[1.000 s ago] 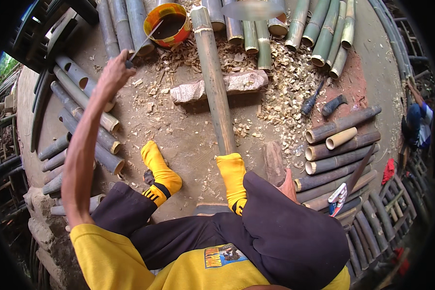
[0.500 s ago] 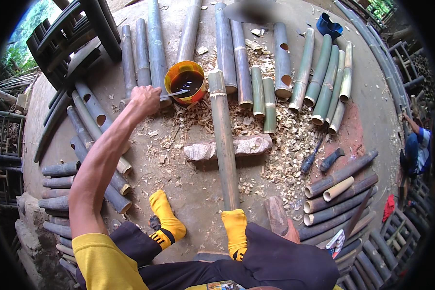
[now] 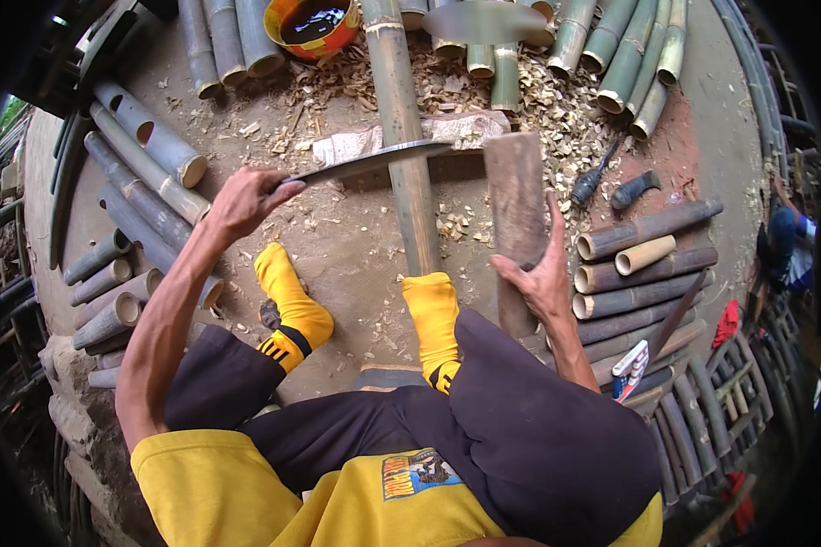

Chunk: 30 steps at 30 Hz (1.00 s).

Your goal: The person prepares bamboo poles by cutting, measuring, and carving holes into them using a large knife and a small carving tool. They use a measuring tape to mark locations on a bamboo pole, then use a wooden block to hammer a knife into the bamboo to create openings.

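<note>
My left hand (image 3: 251, 202) is closed on the near end of a long knife (image 3: 365, 164). Its dark blade reaches rightward, crossing over the bamboo pole (image 3: 397, 100); I cannot tell whether it touches. The pole lies over a rough wooden support block (image 3: 351, 144), and my yellow-socked right foot (image 3: 431, 314) is at its near end. To the right, my right hand (image 3: 543, 287) grips a thick wooden billet (image 3: 517, 205), thumb on the near side and fingers along its right edge. The billet stands raised beside the pole and is slightly blurred.
An orange-and-yellow bowl (image 3: 328, 44) of dark liquid stands beyond the support among bamboo pieces. Wood chips (image 3: 556, 128) litter the ground. Cut bamboo tubes (image 3: 648, 223) lie right, others (image 3: 146, 187) left, some with holes. Two dark-handled tools (image 3: 586, 187) rest at right. A person crouches far right.
My left hand has come back from the bowl, bringing the knife over the pole. My right hand has lifted the billet forward from beside my leg. The view has tilted nearer.
</note>
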Motion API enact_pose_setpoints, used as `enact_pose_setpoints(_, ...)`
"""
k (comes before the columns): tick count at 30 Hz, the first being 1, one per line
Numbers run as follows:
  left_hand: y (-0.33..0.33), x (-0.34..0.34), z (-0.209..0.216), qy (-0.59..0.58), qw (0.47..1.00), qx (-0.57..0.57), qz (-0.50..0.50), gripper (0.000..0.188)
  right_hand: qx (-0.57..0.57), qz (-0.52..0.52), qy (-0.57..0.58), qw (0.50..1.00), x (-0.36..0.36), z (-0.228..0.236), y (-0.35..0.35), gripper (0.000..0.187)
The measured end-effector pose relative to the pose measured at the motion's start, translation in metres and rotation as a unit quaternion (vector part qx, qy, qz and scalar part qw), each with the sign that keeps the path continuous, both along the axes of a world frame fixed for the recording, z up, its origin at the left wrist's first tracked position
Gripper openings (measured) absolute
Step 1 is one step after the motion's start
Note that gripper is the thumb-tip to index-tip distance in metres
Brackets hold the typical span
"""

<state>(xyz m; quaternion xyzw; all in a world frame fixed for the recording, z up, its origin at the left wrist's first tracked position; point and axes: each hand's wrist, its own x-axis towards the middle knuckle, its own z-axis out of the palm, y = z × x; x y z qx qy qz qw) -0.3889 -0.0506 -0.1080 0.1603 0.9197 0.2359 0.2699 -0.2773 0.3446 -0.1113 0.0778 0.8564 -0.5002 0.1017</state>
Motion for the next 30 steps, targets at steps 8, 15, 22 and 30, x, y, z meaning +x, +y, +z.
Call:
enact_pose_setpoints(8, -0.006, -0.012, -0.018, 0.006, 0.997, -0.040, -0.066, 0.041, 0.002, 0.063, -0.037, 0.997, -0.022, -0.011, -0.031, 0.101)
enact_pose_setpoints(15, -0.012, -0.012, -0.032, 0.004, 0.996, -0.038, -0.083, 0.041, 0.011, 0.086, -0.032, 0.996, -0.024, -0.016, -0.032, 0.100)
enact_pose_setpoints(22, -0.012, -0.012, -0.033, 0.021, 0.994, -0.041, -0.095, 0.039, -0.007, 0.106, -0.070, 0.992, -0.027, -0.015, -0.027, 0.099)
enact_pose_setpoints(30, -0.018, -0.009, -0.038, 0.018, 0.988, -0.124, -0.091, 0.042, -0.228, 0.039, 0.074, 0.970, -0.082, 0.070, -0.028, 0.099)
